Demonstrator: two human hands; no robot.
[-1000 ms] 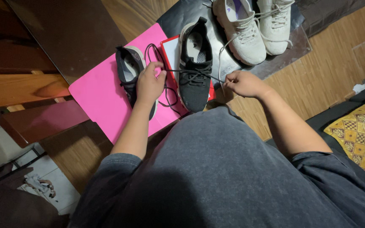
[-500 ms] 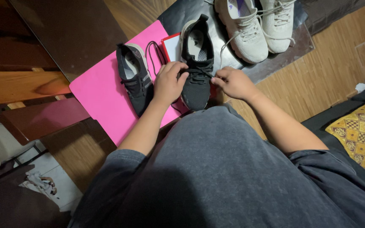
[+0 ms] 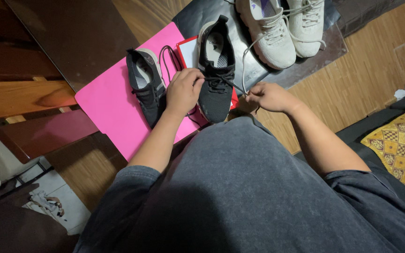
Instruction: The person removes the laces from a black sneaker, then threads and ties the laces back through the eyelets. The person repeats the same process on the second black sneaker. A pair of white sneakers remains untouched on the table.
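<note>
Two black sneakers lie on a pink sheet (image 3: 113,107). The right black sneaker (image 3: 216,93) sits partly on a red-edged white card (image 3: 188,54). My left hand (image 3: 183,91) pinches its black lace (image 3: 226,83) at the eyelets on the shoe's left side. My right hand (image 3: 270,97) holds the other end of that lace, pulled taut to the right of the shoe. The left black sneaker (image 3: 144,84) lies beside my left wrist, with a loose black lace (image 3: 167,58) looped next to it.
A pair of cream sneakers (image 3: 282,28) with loose laces rests on a dark mat (image 3: 258,70) beyond. A dark wooden table (image 3: 71,37) and bench (image 3: 29,98) stand at left. Wood floor and a yellow patterned cushion (image 3: 399,145) are at right.
My hands came together over the right black sneaker half a second ago. Now my right hand has pulled the lace out to the right again, while my left hand stays at the eyelets.
</note>
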